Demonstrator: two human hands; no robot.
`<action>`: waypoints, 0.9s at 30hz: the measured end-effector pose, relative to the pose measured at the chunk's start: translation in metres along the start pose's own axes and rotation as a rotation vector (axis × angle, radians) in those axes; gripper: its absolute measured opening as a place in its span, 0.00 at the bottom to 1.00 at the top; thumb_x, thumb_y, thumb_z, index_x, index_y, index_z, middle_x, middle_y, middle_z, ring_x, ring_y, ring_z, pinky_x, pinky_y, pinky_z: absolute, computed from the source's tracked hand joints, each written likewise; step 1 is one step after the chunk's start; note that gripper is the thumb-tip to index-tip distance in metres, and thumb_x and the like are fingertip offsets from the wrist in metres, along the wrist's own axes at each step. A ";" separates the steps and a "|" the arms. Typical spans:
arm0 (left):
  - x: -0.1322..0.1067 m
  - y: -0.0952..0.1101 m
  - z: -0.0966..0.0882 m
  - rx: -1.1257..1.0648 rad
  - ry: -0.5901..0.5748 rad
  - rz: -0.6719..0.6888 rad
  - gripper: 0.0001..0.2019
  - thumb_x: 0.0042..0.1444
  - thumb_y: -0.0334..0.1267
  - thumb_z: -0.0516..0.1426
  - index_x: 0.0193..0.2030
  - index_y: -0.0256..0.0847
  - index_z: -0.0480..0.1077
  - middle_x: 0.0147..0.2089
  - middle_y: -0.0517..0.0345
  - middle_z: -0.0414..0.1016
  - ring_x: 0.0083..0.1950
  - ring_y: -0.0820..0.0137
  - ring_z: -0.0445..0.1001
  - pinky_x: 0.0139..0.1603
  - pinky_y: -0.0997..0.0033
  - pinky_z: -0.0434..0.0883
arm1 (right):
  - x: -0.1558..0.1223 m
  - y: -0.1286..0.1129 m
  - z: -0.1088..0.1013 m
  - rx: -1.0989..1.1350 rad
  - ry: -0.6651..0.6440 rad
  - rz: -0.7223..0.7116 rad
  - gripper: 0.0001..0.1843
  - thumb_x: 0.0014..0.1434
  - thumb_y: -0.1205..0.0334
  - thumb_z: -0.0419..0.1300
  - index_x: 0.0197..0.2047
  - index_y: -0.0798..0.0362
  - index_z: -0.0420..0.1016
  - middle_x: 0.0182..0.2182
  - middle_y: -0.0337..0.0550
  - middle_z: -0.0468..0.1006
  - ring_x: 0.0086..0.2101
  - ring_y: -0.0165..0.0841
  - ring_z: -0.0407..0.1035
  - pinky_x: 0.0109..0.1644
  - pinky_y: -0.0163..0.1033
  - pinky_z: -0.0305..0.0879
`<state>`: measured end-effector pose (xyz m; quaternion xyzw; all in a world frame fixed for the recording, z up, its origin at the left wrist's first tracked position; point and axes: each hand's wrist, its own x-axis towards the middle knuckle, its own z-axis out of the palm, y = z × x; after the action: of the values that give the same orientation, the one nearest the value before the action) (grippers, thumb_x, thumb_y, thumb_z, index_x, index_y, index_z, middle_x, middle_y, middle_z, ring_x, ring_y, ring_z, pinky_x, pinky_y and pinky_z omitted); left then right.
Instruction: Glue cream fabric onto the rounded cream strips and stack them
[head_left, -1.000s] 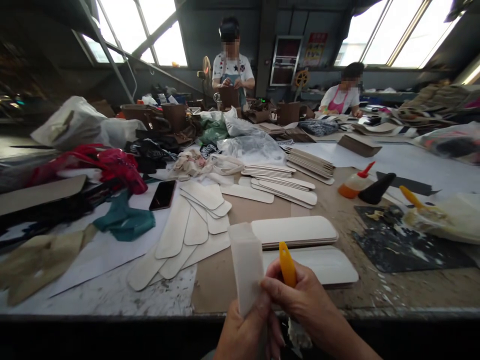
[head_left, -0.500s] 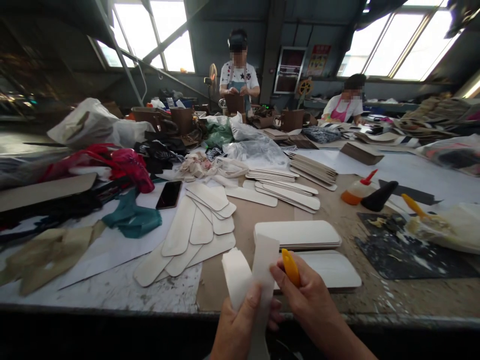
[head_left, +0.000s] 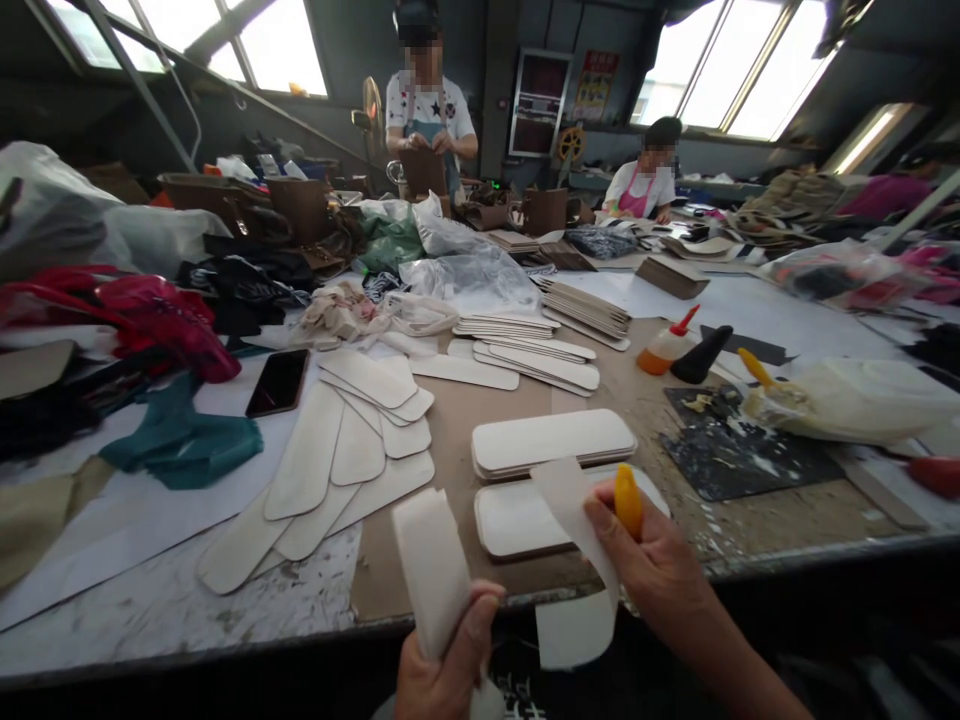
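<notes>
My left hand [head_left: 454, 650] is closed around a thick bundle of white strips [head_left: 431, 570], held upright at the table's front edge. A single white strip [head_left: 562, 495] is pinched between the thumb and fingers of my right hand [head_left: 656, 555]; it bends, with its lower end curling below the table edge. The same hand also holds a tool with a yellow handle [head_left: 628, 502], whose working end is hidden. Just beyond the hands lie two piles of white rounded panels, a nearer pile [head_left: 517, 522] and a farther pile [head_left: 551, 440].
Fanned white panels [head_left: 304, 450] lie to the left beside a phone [head_left: 277, 383]. On the right are a red-tipped glue bottle [head_left: 664, 345], a glue-smeared black board [head_left: 750, 450] and a whitish plastic container [head_left: 862, 400]. Two people work across the table.
My hands have moved apart. The single strip has come away from the bundle and moved right with my right hand. The view has turned to the right.
</notes>
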<state>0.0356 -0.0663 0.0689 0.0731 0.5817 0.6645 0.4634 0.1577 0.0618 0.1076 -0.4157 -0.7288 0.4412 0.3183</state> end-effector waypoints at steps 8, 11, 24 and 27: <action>0.010 0.009 0.005 0.012 0.177 -0.049 0.22 0.28 0.50 0.70 0.26 0.35 0.75 0.23 0.59 0.73 0.26 0.74 0.69 0.29 0.79 0.68 | -0.013 -0.004 0.005 -0.120 -0.701 0.035 0.13 0.63 0.55 0.49 0.31 0.53 0.64 0.26 0.35 0.66 0.26 0.26 0.59 0.29 0.29 0.55; 0.012 0.008 0.010 0.021 0.213 -0.052 0.21 0.27 0.51 0.70 0.24 0.36 0.75 0.23 0.60 0.75 0.27 0.73 0.71 0.30 0.80 0.70 | -0.008 0.001 0.006 -0.122 -0.742 0.156 0.16 0.62 0.52 0.48 0.28 0.53 0.61 0.25 0.35 0.65 0.26 0.26 0.57 0.29 0.30 0.54; 0.053 -0.009 -0.046 1.062 -0.277 1.359 0.10 0.60 0.32 0.49 0.36 0.37 0.73 0.40 0.46 0.77 0.48 0.64 0.72 0.47 0.65 0.72 | 0.095 -0.002 0.010 -0.773 -0.964 0.036 0.10 0.60 0.59 0.51 0.32 0.54 0.71 0.30 0.45 0.76 0.30 0.34 0.67 0.30 0.34 0.51; 0.061 -0.005 -0.046 1.238 -0.326 1.408 0.12 0.60 0.30 0.47 0.41 0.34 0.72 0.52 0.42 0.73 0.60 0.59 0.63 0.53 0.60 0.68 | 0.100 -0.002 0.014 -0.847 -0.974 0.005 0.10 0.60 0.61 0.51 0.33 0.54 0.72 0.31 0.47 0.78 0.32 0.36 0.69 0.32 0.34 0.52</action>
<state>-0.0250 -0.0562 0.0236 0.7310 0.5810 0.3467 -0.0887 0.1000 0.1444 0.1130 -0.2593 -0.8998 0.2545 -0.2417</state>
